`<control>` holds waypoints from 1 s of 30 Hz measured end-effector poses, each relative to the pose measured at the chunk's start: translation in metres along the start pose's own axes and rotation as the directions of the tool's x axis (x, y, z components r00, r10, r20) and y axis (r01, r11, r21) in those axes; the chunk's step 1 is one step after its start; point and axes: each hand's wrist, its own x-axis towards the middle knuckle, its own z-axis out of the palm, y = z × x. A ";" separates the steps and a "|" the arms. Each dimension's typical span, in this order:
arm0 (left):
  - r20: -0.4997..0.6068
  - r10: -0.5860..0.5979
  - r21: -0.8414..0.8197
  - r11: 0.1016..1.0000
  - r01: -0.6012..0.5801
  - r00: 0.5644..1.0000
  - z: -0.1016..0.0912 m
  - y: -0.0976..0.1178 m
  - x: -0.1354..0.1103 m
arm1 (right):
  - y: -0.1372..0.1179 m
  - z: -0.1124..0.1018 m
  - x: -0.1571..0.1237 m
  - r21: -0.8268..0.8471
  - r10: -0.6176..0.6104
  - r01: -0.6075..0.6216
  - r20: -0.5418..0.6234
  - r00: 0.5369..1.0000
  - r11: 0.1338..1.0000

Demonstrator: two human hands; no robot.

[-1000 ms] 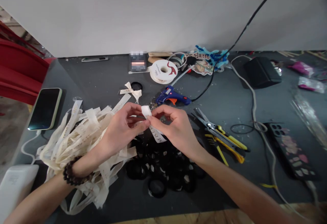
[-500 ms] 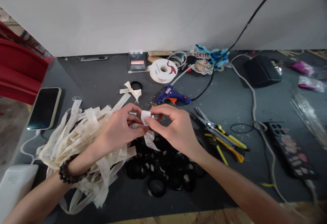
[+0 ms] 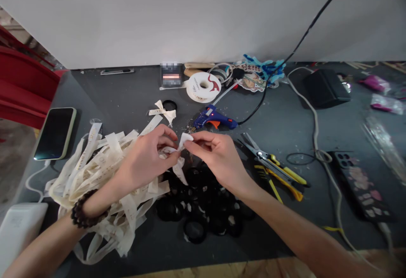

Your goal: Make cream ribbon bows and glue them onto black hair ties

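A cream ribbon (image 3: 179, 170) is pinched between both hands over the table's middle, folded into a loop with a tail hanging down. My left hand (image 3: 152, 151), with a dark bead bracelet at the wrist, closes on its left part. The fingers of my right hand (image 3: 218, 153) grip the upper loop. Below lie several black hair ties (image 3: 203, 206) in a heap, some with whitish spots. To the left is a pile of cut printed ribbon strips (image 3: 108, 185). Behind the hands, a ribbon bow (image 3: 163, 111) rests against a black hair tie (image 3: 169, 106).
A blue glue gun (image 3: 214, 118) lies behind my right hand, its black cord rising rightward. Scissors (image 3: 263, 155) and yellow-handled tools are at right. A ribbon spool (image 3: 203, 88) stands near the wall. Phones (image 3: 55, 134) lie at both sides; a white cable (image 3: 315, 130) crosses the right.
The ribbon's loop has turned and tilted to the right between my fingers, and its hanging tail has shifted left. Both hands keep their hold.
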 end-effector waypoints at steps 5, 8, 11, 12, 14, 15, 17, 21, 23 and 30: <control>0.186 -0.092 -0.197 0.972 0.129 0.978 -0.004 -0.003 0.004 | 0.008 0.004 0.000 0.134 0.030 -0.030 0.001 1.000 0.991; 0.286 -0.110 -0.287 0.938 0.195 0.952 -0.003 -0.003 0.006 | 0.011 0.006 0.000 0.149 0.022 -0.018 -0.022 1.000 0.989; 0.221 -0.119 -0.434 0.877 0.207 0.968 0.001 -0.003 0.006 | 0.008 0.002 0.002 0.160 0.005 -0.014 0.053 0.999 0.987; 0.169 -0.132 -0.495 0.846 0.200 0.977 0.002 -0.004 0.006 | 0.006 0.000 0.003 0.154 0.005 -0.019 0.087 0.996 0.988; 0.088 -0.176 -0.587 0.786 0.194 0.980 0.004 -0.005 0.006 | 0.004 -0.005 0.006 0.114 0.015 -0.031 0.141 0.990 0.993; 0.061 -0.198 -0.611 0.768 0.193 0.978 0.005 -0.006 0.006 | 0.003 -0.006 0.006 0.091 0.022 -0.036 0.152 0.988 0.995; 0.041 -0.217 -0.632 0.750 0.193 0.975 0.005 -0.007 0.007 | 0.003 -0.008 0.007 0.060 0.017 -0.027 0.154 0.988 0.998; 0.123 -0.209 -0.586 0.774 0.241 0.970 0.004 -0.010 0.008 | 0.005 -0.006 0.006 0.041 -0.030 0.024 0.130 0.991 0.999; 0.124 -0.211 -0.562 0.790 0.244 0.970 0.005 -0.012 0.008 | 0.005 -0.005 0.006 0.027 -0.039 0.036 0.121 0.992 0.999; 0.075 -0.246 -0.589 0.771 0.242 0.966 0.007 -0.014 0.007 | 0.004 -0.015 0.010 0.052 0.000 -0.006 0.129 0.992 0.999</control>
